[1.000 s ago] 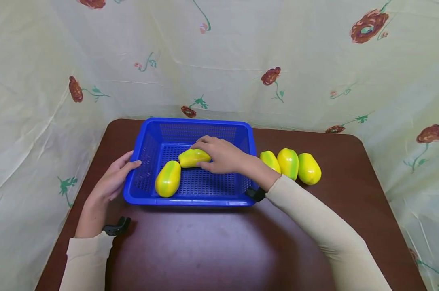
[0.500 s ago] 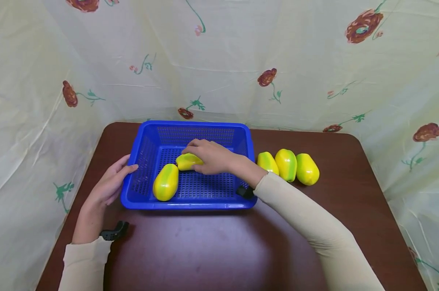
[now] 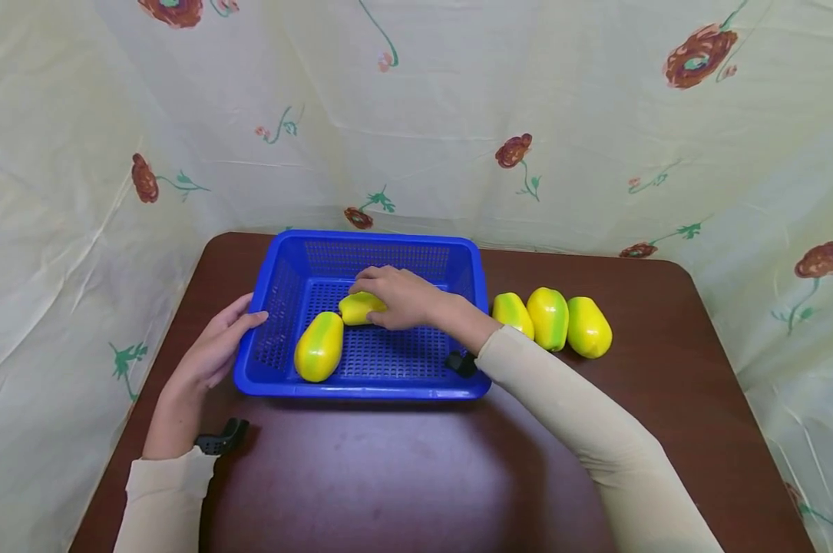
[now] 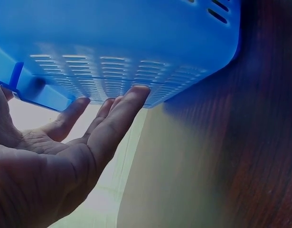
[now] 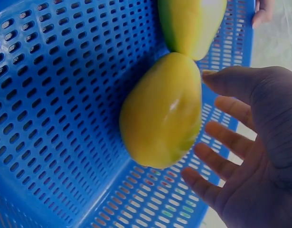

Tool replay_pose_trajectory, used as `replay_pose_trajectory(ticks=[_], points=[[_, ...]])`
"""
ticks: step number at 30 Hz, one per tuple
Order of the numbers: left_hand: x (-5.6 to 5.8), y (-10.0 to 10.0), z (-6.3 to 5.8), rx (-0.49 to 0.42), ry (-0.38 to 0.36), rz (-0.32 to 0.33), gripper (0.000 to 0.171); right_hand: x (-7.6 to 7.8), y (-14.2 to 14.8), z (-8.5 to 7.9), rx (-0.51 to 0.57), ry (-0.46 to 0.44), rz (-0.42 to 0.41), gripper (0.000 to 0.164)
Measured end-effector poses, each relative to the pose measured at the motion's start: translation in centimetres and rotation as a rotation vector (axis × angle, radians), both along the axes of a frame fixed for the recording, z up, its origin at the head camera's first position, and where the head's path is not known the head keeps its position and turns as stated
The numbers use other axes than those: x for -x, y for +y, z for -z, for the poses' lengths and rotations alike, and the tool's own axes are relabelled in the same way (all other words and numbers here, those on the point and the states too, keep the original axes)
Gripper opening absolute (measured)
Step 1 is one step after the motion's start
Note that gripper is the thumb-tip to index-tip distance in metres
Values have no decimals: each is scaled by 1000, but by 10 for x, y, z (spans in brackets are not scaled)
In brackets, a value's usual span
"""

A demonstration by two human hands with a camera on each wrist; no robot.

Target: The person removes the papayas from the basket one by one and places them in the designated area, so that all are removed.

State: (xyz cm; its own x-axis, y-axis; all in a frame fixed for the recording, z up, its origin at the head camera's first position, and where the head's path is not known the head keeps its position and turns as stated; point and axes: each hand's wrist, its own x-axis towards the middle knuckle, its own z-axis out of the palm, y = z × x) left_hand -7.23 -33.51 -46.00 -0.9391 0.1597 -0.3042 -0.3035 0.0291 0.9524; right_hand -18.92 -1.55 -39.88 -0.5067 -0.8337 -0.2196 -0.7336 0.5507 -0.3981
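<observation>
A blue plastic basket with slotted walls holds two yellow-green toy-like papayas. One papaya lies near the basket's left front; the other papaya is behind it, partly hidden by my right hand. In the right wrist view the fingers of that hand spread loosely along the rear papaya's side, with gaps visible between most of them and the fruit. My left hand holds the basket's left side, thumb over the rim. Its other fingers lie against the outer wall.
On the brown table, right of the basket, three more papayas stand in a row: one beside the basket, a middle papaya and an outer papaya. A flower-patterned cloth hangs behind the table.
My right hand has shifted slightly left, covering more of the rear papaya, which stays in about the same place. My left hand keeps its hold on the basket. The head view has shifted a little.
</observation>
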Motion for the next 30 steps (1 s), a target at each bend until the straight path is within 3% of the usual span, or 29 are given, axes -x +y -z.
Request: replay_pose_trajectory(ticks=[16,23,30], points=[[-3,-1,0,42,-7,5,67,-2,-8,8,-43,-21,6,54],[-3,-1,-1,87,-9,7,70,-4,-8,8,-86,-11,41,57],[-2,1,-1,72,7,12,69,-4,-5,12,-116,24,113,64]])
